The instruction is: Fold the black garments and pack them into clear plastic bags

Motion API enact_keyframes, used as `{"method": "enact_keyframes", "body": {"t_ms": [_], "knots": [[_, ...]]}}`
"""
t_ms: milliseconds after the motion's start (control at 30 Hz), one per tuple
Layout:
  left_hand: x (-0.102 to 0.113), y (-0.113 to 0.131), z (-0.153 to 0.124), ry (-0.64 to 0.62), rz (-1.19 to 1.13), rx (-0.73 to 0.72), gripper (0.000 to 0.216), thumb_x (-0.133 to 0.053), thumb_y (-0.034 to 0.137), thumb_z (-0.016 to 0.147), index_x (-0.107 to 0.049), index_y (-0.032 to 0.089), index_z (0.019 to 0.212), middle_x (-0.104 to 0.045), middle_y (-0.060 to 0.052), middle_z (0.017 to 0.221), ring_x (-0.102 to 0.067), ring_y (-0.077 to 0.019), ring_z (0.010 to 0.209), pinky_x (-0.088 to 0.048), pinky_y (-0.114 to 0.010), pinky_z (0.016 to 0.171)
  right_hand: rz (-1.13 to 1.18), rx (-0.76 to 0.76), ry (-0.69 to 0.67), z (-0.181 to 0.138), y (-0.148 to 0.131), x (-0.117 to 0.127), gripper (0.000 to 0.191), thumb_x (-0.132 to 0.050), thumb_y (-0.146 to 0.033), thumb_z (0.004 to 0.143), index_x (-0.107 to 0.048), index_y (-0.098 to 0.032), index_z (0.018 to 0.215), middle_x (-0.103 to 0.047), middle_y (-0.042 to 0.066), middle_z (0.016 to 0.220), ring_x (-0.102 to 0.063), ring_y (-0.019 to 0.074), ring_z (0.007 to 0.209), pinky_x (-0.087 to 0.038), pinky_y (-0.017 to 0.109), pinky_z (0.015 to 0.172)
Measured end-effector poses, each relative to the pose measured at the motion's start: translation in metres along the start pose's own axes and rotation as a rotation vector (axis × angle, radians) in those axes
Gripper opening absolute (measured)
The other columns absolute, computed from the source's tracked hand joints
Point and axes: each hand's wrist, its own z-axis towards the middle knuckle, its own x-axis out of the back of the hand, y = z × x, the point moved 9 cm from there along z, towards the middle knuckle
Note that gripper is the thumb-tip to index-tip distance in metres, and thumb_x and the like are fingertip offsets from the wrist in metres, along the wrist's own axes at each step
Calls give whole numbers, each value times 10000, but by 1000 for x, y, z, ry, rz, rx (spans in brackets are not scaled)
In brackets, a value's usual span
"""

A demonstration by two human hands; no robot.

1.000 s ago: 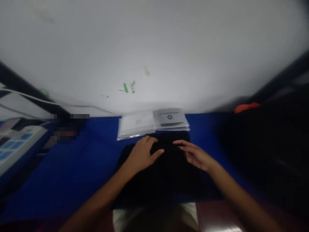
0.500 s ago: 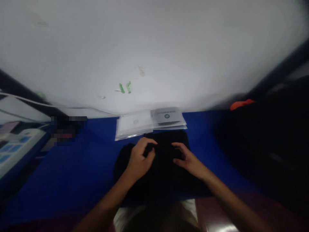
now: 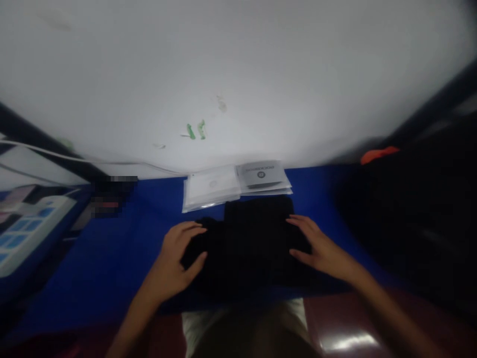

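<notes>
A folded black garment (image 3: pixel 251 243) lies on the blue table (image 3: pixel 112 248) right in front of me. My left hand (image 3: pixel 175 258) rests at its left edge, fingers spread and slightly curved over the cloth. My right hand (image 3: pixel 316 243) lies on its right edge with fingers stretched out flat. Neither hand grips anything. Just beyond the garment lie flat clear plastic bags (image 3: pixel 236 181) with a printed label.
A white wall (image 3: pixel 238 74) rises behind the table. A large dark heap (image 3: pixel 417 219) with an orange bit (image 3: pixel 378 154) fills the right side. At left sits a white device with blue keys (image 3: pixel 26 228) and a cable.
Both hands have slid apart from the middle of the garment to its left and right edges, and their fingers have flattened out.
</notes>
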Motion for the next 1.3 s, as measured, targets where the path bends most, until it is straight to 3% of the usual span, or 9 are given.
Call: {"method": "enact_keyframes", "body": {"t_ms": [133,233,400,667,800,900,1000,1133,1300], "knots": [[-36,50,25,-240,113,-265,445,-628,260,829,-551,289,1266,-478,-78,1399,-414,-319,1300,-348,-529,1082,-145,121,-65,5,-19,-10,692,-709,-336,770,-442,-317,1408,-335,93,1532,-313,341,1401,-310,564,1122],[-51,60,41,-350,87,-333,233,-552,192,868,-628,241,1083,-616,-65,1182,-556,-251,1111,-432,-442,986,-209,160,-58,7,-25,-10,527,-670,-241,773,-549,-264,1286,-441,114,1460,-392,329,1354,-350,542,1100],[-51,42,71,-306,49,-244,167,-484,222,903,-609,218,1015,-654,-45,976,-606,-213,917,-472,-362,834,-162,147,-61,17,-24,3,92,-554,-253,889,-624,-229,944,-586,114,1297,-570,273,1176,-450,443,993],[-71,2,120,-348,61,-87,160,-484,248,862,-637,227,906,-685,-33,878,-621,-217,817,-462,-331,762,19,158,-235,72,-11,24,244,-554,-432,892,-669,-219,858,-701,36,904,-624,210,811,-471,336,753],[-75,-13,131,-306,143,-7,153,-484,245,883,-625,207,837,-667,-62,834,-621,-237,788,-453,-341,738,-209,131,-86,99,0,35,209,-504,-354,912,-651,-208,885,-658,38,811,-588,199,744,-438,313,708],[-63,-14,127,-200,247,76,192,-436,228,919,-610,162,871,-630,-121,831,-608,-280,800,-434,-403,769,-498,83,155,104,-3,44,221,-456,-288,932,-643,-179,977,-649,121,933,-589,254,831,-441,350,730],[-50,3,109,-142,341,-9,243,-397,281,966,-603,157,933,-611,-124,877,-588,-283,857,-428,-413,806,-660,136,330,89,-21,44,272,-439,-267,941,-617,-142,1103,-614,187,1052,-560,312,959,-455,406,799],[-54,22,74,-270,313,-239,266,-474,423,960,-604,192,967,-607,-75,912,-576,-240,869,-450,-350,781,-522,329,124,67,-41,14,274,-474,-342,950,-620,-186,1122,-630,141,1028,-569,292,961,-465,421,860],[-52,21,55,-339,239,-268,183,-476,326,964,-602,194,945,-610,-49,895,-567,-217,866,-443,-357,805,-327,280,-110,53,-32,-5,238,-587,-334,899,-646,-200,1087,-666,99,966,-618,262,904,-473,397,821]]}}
